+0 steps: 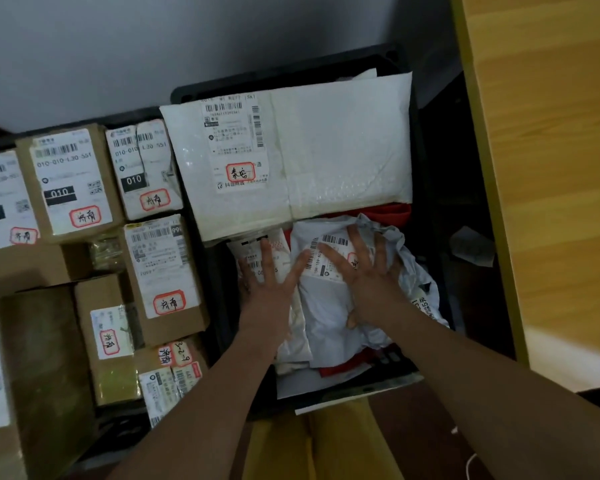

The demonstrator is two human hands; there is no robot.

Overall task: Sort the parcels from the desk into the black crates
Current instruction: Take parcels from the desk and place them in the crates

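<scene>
Both my hands reach down into the right black crate (219,327). My left hand (267,289) lies flat with straight fingers on a small white parcel (293,337) with a barcode label. My right hand (364,271) presses with spread fingers on a crumpled grey poly-bag parcel (329,317), over its white label. A large white bubble mailer (343,147) with a red-circled label fills the crate's far half. Red packaging (388,211) shows under the grey bag.
The left black crate (129,114) holds several brown cardboard boxes, such as the labelled box (66,181), each marked with a red-circled sticker. A wooden desk (551,168) runs along the right. A grey wall is behind the crates.
</scene>
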